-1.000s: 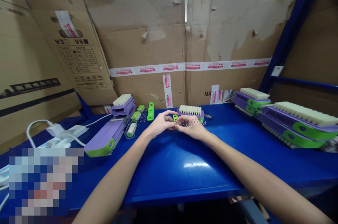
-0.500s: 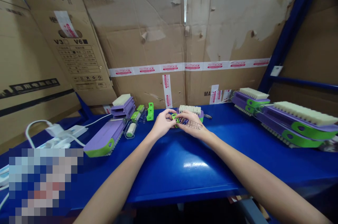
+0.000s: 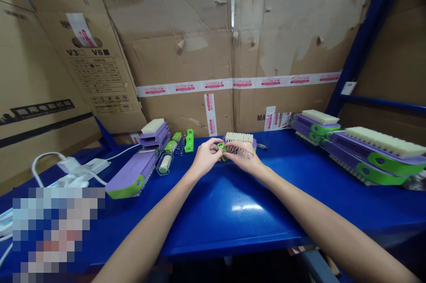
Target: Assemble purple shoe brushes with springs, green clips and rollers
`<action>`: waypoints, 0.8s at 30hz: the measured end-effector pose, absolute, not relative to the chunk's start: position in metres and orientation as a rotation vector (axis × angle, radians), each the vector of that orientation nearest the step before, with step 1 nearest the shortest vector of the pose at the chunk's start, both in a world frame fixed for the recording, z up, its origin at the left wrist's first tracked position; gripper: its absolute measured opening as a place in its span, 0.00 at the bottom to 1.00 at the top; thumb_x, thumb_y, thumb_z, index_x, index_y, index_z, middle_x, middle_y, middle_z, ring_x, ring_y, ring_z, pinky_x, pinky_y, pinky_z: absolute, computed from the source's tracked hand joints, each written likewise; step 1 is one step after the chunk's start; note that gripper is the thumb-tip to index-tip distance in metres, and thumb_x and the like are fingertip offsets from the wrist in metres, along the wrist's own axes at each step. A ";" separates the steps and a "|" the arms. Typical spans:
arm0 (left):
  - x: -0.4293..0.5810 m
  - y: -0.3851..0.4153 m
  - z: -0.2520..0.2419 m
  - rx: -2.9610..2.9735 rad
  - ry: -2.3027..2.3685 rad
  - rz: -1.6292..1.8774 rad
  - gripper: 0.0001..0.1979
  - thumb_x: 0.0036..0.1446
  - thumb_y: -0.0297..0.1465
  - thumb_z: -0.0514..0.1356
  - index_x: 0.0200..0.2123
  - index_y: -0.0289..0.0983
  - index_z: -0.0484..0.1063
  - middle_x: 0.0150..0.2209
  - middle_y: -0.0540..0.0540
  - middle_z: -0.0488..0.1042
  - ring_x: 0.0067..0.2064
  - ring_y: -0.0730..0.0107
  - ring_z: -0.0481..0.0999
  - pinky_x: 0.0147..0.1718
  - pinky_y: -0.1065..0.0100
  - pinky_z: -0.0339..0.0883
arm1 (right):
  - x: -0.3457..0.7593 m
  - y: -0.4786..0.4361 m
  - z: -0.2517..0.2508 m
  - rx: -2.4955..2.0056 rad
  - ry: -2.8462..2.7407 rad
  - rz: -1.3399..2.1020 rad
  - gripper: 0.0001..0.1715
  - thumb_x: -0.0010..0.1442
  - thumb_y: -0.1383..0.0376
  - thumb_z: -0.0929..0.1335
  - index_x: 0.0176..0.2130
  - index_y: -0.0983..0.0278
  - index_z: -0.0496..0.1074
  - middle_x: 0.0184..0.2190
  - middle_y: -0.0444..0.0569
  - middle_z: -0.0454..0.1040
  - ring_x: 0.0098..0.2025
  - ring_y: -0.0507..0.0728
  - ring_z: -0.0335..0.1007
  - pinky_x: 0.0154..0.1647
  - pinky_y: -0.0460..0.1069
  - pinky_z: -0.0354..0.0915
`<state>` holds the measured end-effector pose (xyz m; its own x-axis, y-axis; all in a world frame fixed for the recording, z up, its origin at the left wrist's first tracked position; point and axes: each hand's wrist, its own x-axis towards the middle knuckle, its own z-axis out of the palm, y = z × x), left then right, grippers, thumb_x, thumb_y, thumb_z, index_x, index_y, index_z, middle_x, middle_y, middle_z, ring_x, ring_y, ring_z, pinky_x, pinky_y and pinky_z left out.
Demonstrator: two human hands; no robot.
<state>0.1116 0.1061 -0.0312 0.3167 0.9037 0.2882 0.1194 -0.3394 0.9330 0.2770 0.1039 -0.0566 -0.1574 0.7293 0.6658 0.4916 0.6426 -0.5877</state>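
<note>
Both my hands meet over the middle of the blue table point(image 3: 233, 203). My left hand point(image 3: 203, 157) pinches a small green plastic clip point(image 3: 221, 147). My right hand point(image 3: 242, 161) holds a long metal coil spring point(image 3: 240, 151) whose left end touches the clip. Just behind my hands lies a purple brush head point(image 3: 240, 138) with cream bristles facing up.
Purple and green brush bodies point(image 3: 131, 177) and small green parts point(image 3: 190, 140) lie at the left, with loose springs point(image 3: 180, 146). Finished brushes point(image 3: 362, 152) are stacked at the right. A white power strip with cable point(image 3: 80, 168) sits far left. Cardboard sheets point(image 3: 206, 52) wall the back.
My hands have lifted slightly and drawn nearer the brush head. The spring now sits higher, across the back of my right hand.
</note>
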 end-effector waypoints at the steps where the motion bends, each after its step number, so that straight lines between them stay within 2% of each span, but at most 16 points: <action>1: 0.111 0.106 -0.030 1.692 0.924 1.108 0.15 0.49 0.28 0.61 0.42 0.34 0.68 0.25 0.53 0.71 0.27 0.71 0.76 0.28 0.69 0.73 | 0.276 0.103 -0.056 -0.983 -1.809 0.288 0.14 0.52 0.61 0.71 0.39 0.64 0.77 0.36 0.50 0.79 0.37 0.57 0.76 0.41 0.50 0.70; 6: 0.109 0.106 -0.026 1.675 0.936 1.034 0.14 0.49 0.24 0.60 0.41 0.32 0.68 0.25 0.51 0.72 0.27 0.71 0.76 0.27 0.70 0.72 | 0.272 0.099 -0.053 -0.952 -1.799 0.377 0.16 0.51 0.62 0.72 0.41 0.64 0.77 0.39 0.52 0.79 0.40 0.59 0.76 0.44 0.52 0.70; 9: 0.107 0.108 -0.027 1.683 0.953 1.027 0.14 0.47 0.23 0.60 0.40 0.32 0.68 0.23 0.52 0.71 0.26 0.71 0.76 0.26 0.70 0.72 | 0.272 0.098 -0.051 -0.951 -1.835 0.446 0.17 0.49 0.62 0.72 0.40 0.65 0.78 0.36 0.53 0.80 0.37 0.58 0.76 0.40 0.51 0.71; 14: 0.105 0.111 -0.027 1.696 0.952 1.022 0.13 0.48 0.25 0.62 0.40 0.32 0.69 0.22 0.53 0.70 0.25 0.72 0.75 0.26 0.70 0.72 | 0.277 0.096 -0.047 -0.953 -1.964 0.410 0.17 0.50 0.69 0.69 0.42 0.66 0.77 0.34 0.50 0.80 0.33 0.55 0.76 0.37 0.48 0.70; 20: 0.102 0.112 -0.025 1.671 0.919 0.931 0.17 0.46 0.28 0.65 0.41 0.32 0.69 0.27 0.49 0.73 0.28 0.71 0.76 0.28 0.69 0.72 | 0.276 0.095 -0.046 -0.999 -1.947 0.423 0.14 0.52 0.65 0.70 0.40 0.66 0.77 0.34 0.51 0.80 0.33 0.55 0.76 0.35 0.48 0.69; 24: 0.101 0.113 -0.028 1.731 0.901 0.879 0.20 0.45 0.27 0.65 0.43 0.32 0.69 0.26 0.50 0.72 0.26 0.73 0.75 0.27 0.70 0.70 | 0.277 0.096 -0.047 -0.994 -1.966 0.414 0.13 0.53 0.64 0.70 0.40 0.66 0.77 0.34 0.50 0.80 0.32 0.55 0.75 0.32 0.47 0.68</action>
